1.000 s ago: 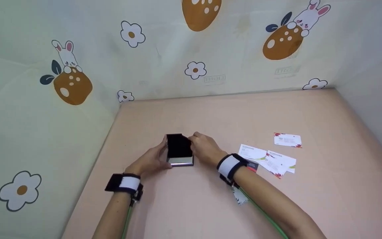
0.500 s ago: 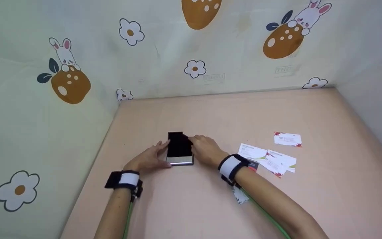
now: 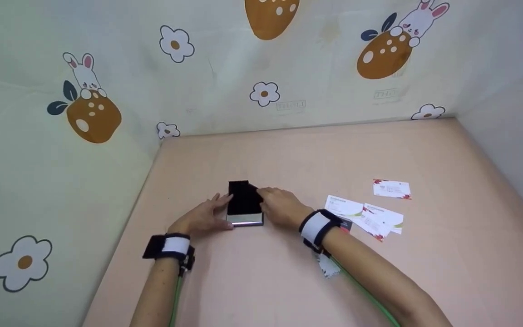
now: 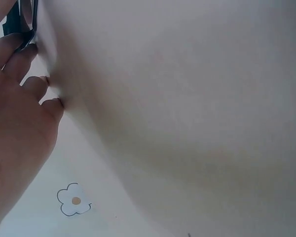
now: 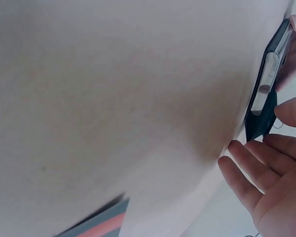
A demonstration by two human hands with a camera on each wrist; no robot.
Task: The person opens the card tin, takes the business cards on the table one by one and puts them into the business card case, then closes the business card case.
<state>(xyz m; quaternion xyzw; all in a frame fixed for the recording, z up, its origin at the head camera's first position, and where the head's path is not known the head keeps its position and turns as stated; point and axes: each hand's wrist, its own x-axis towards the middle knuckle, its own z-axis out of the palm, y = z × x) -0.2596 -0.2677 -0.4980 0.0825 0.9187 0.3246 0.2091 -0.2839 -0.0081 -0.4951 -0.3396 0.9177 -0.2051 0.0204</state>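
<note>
A black card case [image 3: 244, 202] with a silvery strip along its near end lies on the table between both hands. My left hand [image 3: 202, 215] holds the left side, its thumb at the near left corner and fingertips over the left edge. At the far right corner, my right hand [image 3: 284, 208] pinches the black part between thumb and fingers. The right wrist view shows the case [image 5: 263, 84] from its side, with a slot-like opening in the edge and the right hand [image 5: 281, 173] at one end. Only a small part of the case [image 4: 27, 37] appears in the left wrist view.
Several business cards [image 3: 343, 207] lie overlapping to the right of the right hand, and a single card [image 3: 392, 189] lies farther back. Another card [image 3: 328, 265] is partly hidden under the right forearm. Patterned walls [image 3: 216, 86] enclose the table's back and sides.
The left fingers have slid a little nearer along the case's left edge, and its far left corner is now uncovered. The right hand keeps its grip with hardly any movement.
</note>
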